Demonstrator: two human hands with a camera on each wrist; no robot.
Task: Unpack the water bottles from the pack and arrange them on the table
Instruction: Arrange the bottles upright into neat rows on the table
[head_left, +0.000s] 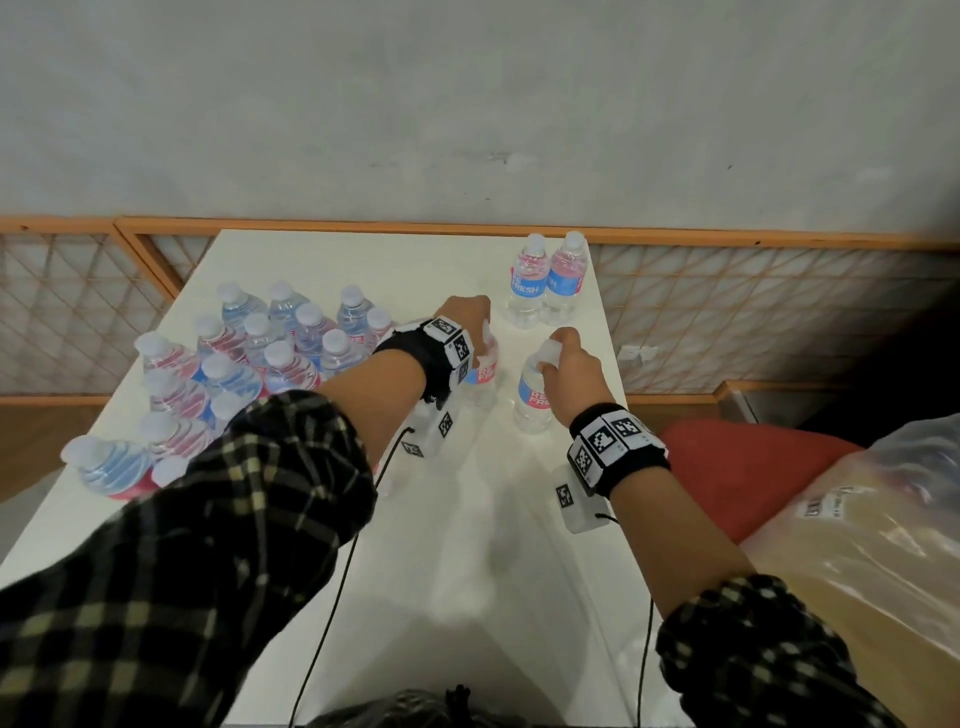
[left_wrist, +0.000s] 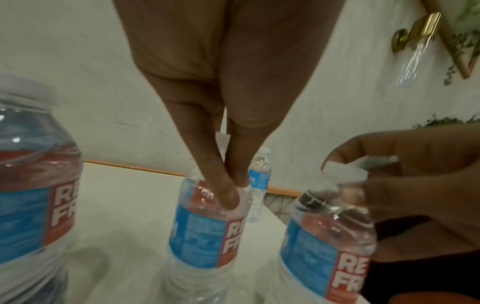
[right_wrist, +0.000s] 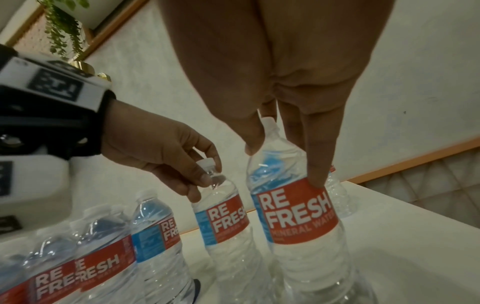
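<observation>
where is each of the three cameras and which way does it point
Head: on the head, looking forward and down at the table, the pack and two far bottles; both forearms and hands show.
Left wrist: looks along the left hand at its bottle.
Right wrist: looks along the right hand at its bottle.
Shared: each wrist view also catches the other hand and its bottle.

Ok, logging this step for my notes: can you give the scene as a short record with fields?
left hand: grips the neck of the left bottle
right hand: grips the cap end of the right bottle
both bottles: upright on the table, apart
placed pair: upright near the far right corner
pack bottles: clustered at table's left
</observation>
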